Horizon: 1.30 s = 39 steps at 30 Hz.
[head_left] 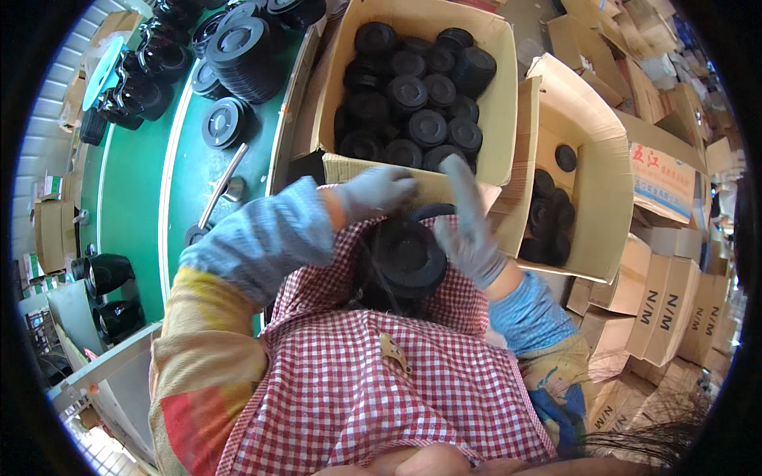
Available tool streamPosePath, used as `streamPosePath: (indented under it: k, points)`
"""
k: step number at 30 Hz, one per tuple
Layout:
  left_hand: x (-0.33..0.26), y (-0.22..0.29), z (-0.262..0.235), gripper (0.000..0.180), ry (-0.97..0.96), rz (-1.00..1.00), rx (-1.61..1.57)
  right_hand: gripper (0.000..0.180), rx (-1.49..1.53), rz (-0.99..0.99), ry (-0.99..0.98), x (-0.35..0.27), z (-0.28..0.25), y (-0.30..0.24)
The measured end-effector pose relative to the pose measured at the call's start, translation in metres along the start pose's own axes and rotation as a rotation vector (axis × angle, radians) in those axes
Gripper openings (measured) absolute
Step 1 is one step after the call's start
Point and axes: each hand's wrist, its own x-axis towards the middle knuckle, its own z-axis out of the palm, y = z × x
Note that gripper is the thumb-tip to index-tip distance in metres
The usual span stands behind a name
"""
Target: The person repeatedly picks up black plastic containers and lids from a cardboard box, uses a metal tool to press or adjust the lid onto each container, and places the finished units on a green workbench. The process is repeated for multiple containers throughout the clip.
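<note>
Right hand [470, 232] spread, left hand [375, 193]: can't tell its grip! Handling stage, seemingly; black disc [411, 259] below, between them, wants grasping.

Discs [407, 92] fill a carton [498, 119] at top centre, between an upper-left workbench [129, 178] and a second carton [601, 186] at right.
</note>
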Motion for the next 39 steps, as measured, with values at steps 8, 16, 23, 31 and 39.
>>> streamPosePath:
  k: [8,16,23,31,39]
  points:
    - [-0.147,-0.033,0.028,0.038,-0.050,0.277,-0.593,0.076,0.602,0.655,-0.843,-0.005,-0.003,-0.013]
    - [-0.228,-0.084,0.022,0.050,0.210,-0.131,-0.384,0.080,0.373,0.346,-0.458,-0.026,-0.032,-0.101]
    - [-0.237,-0.082,0.052,0.045,-0.040,0.176,-0.966,0.113,0.214,-0.193,-0.409,-0.005,-0.001,-0.151]
    - [-0.225,-0.124,0.041,0.037,-0.036,0.276,-1.289,0.136,0.316,-0.080,-0.413,-0.015,0.022,-0.143]
    - [-0.232,-0.098,0.039,0.051,-0.171,0.562,-1.280,0.118,0.480,-0.074,-0.446,-0.016,0.039,-0.137]
